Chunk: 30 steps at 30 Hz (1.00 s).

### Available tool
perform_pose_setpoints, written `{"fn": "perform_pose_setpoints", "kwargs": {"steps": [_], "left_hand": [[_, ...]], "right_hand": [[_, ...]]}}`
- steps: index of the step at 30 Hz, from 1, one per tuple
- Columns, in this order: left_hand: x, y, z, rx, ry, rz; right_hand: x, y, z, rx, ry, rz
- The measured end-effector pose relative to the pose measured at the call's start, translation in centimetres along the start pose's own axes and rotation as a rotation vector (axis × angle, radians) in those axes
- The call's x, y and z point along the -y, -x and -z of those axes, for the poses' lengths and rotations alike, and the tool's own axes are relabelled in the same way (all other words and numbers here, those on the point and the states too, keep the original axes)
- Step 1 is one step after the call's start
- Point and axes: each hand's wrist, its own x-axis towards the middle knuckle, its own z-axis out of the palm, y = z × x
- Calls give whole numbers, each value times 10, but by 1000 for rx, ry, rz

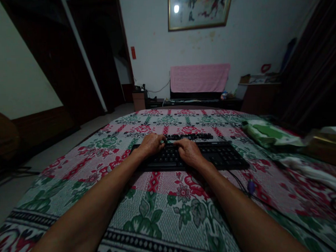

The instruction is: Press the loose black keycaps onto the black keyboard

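Note:
A black computer keyboard lies on the flowered cloth in front of me. Behind its back edge runs a row of loose black keycaps. My left hand is over the keyboard's back left part, thumb and fingers pinched together near the end of that row. Whatever lies between those fingertips is too small and dark to make out. Over the middle of the keyboard rests my right hand. Its index finger stretches left to the back row of keys, thumb apart from it, and I see nothing held there.
The keyboard's cable with a purple plug trails to the right. A green and white packet, a cardboard box and a white cloth or bag lie at the right. Beyond the table stands a low cabinet with a pink towel above.

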Motion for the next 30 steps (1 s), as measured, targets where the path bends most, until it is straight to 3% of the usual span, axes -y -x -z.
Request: {"fn": "perform_pose_setpoints", "kwargs": {"steps": [11, 16, 22, 30], "left_hand": [[2, -1, 4, -2, 32, -21], [12, 0, 5, -32, 192, -41], [26, -2, 4, 4, 347, 50], [21, -2, 3, 43, 443, -105]], "right_hand": [[2, 1, 1, 17, 22, 4], [3, 0, 2, 22, 32, 11], [1, 0, 0, 13, 28, 22], [0, 0, 0, 1, 25, 39]]}}
